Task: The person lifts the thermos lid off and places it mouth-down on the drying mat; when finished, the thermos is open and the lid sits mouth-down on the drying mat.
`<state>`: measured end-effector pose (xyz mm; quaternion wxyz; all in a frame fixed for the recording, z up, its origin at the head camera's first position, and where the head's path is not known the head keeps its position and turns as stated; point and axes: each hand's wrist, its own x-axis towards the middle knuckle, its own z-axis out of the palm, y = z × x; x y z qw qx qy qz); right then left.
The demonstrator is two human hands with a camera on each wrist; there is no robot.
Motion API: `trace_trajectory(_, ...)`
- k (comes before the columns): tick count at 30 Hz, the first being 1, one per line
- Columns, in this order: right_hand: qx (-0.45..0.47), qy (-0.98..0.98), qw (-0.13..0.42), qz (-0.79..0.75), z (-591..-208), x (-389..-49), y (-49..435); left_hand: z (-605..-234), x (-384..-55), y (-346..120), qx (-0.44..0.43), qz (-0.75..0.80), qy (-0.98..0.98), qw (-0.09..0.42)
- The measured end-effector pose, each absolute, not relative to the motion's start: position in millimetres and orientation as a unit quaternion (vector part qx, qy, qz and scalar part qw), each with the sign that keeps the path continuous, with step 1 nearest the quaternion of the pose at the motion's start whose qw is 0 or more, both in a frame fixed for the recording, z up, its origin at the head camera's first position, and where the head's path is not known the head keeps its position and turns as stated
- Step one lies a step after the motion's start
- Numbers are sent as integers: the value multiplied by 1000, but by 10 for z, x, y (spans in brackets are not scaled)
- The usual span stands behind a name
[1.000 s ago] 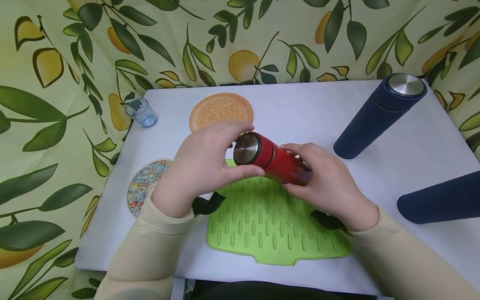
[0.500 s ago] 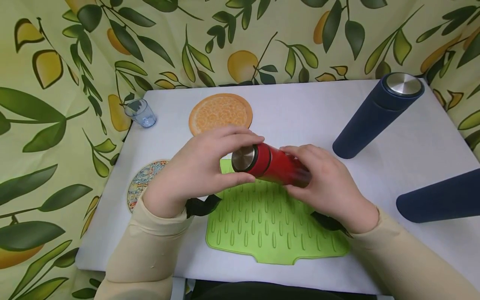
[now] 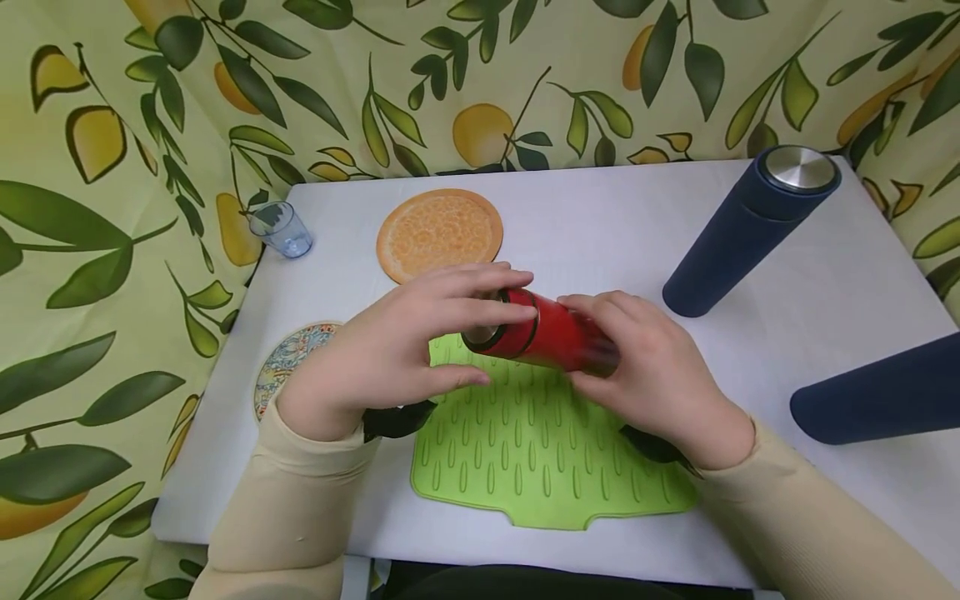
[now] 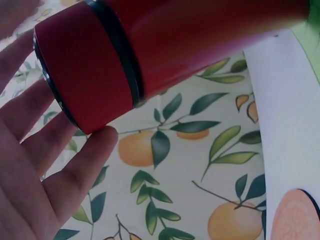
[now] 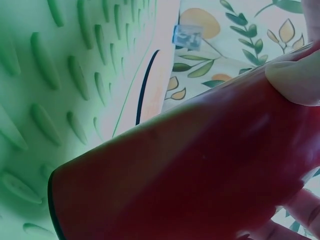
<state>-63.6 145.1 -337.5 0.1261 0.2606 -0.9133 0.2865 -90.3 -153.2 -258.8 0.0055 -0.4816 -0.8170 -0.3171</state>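
A red vacuum flask (image 3: 570,333) with a steel-topped cap is held tilted over a green ridged mat (image 3: 525,458), cap end toward the left. My right hand (image 3: 663,371) grips it near its base, thumb on one side and fingers on the other. At the cap end, my left hand (image 3: 390,342) has its fingers nearly straight and its thumb apart from the flask. In the left wrist view one fingertip (image 4: 105,137) lies right at the rim of the red cap (image 4: 85,70). The right wrist view shows the flask's lower body (image 5: 190,170) close over the mat.
Two dark blue flasks (image 3: 738,233) are on the right of the white table, the nearer one (image 3: 877,396) cut off by the frame edge. An orange round mat (image 3: 438,237) lies behind my hands. At left are a patterned round mat (image 3: 292,354) and a blue glass (image 3: 283,229).
My left hand has loosened from the cap: its thumb has dropped away and its fingers have straightened across the cap end. The flask has tipped slightly flatter; my right hand keeps its grip.
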Motion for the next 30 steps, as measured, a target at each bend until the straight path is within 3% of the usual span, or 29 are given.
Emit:
trace_trajectory(6, 261, -913, 131, 284, -3391, -630, 1452, -2613, -913, -1544, -471, -321, -822, 13)
trace_trajectory(14, 273, -909, 138, 281, -3397, -583, 1424, -2658, -920, -1466, -379, -292, -874, 90)
trace_trajectory(24, 278, -907, 152, 276, -3444, -609, 1441, -2632, -861, -1667, -466, -331, -820, -8)
trace_trajectory(30, 275, -909, 153, 274, -3438, -611, 1430, -2657, -849, -1661, -455, -301, -838, 13)
